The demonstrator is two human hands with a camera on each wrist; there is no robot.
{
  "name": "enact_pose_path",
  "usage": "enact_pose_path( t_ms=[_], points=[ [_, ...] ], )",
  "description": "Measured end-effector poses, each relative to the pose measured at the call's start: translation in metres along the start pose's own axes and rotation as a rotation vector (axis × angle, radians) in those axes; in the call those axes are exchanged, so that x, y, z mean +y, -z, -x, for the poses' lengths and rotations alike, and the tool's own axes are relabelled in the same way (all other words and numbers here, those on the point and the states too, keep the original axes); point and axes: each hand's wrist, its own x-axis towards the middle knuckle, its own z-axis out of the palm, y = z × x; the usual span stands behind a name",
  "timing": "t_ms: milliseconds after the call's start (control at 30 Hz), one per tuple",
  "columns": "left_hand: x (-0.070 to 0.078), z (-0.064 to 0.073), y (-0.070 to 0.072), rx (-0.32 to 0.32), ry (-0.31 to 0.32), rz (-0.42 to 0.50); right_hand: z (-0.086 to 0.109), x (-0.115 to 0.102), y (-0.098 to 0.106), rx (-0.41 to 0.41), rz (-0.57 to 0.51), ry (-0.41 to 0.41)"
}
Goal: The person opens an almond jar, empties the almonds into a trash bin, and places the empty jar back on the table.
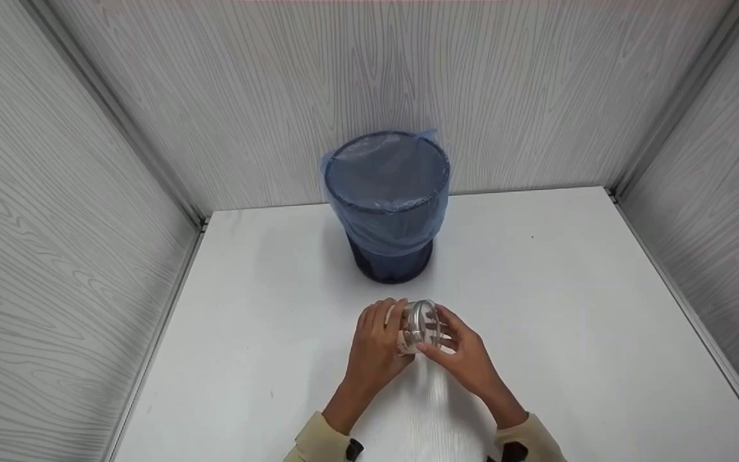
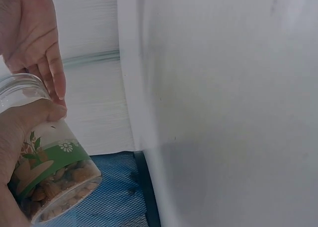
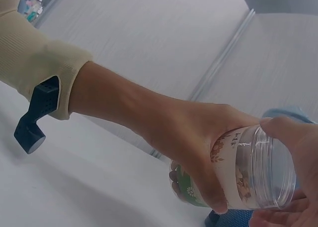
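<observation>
A clear jar (image 2: 64, 147) with a floral label and a green band is tilted in front of me. Brown nuts (image 2: 49, 189), which look like almonds, show through its lower end in the left wrist view. My left hand (image 1: 376, 346) grips the jar's body, its thumb across the label. At the other end is the clear ridged lid (image 3: 276, 172), facing right in the head view. My right hand (image 1: 466, 356) holds this end, thumb on the near rim and fingers round the far side, partly seen through the clear plastic.
A dark mesh bin (image 1: 392, 263) lined with a blue plastic bag (image 1: 389, 228) stands beyond my hands, near the back wall (image 1: 267, 115). Both are on a white tabletop (image 1: 562, 308), with grey wood-grain panels (image 1: 42, 256) at the sides.
</observation>
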Motion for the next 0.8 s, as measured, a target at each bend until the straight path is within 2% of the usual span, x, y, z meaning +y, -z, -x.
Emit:
enact_pose_path(
  t_ms=[800],
  points=[
    [0.001, 0.001, -0.003, -0.007, 0.006, 0.022, -0.007, 0.002, 0.017, -0.144, 0.026, 0.13]
  ],
)
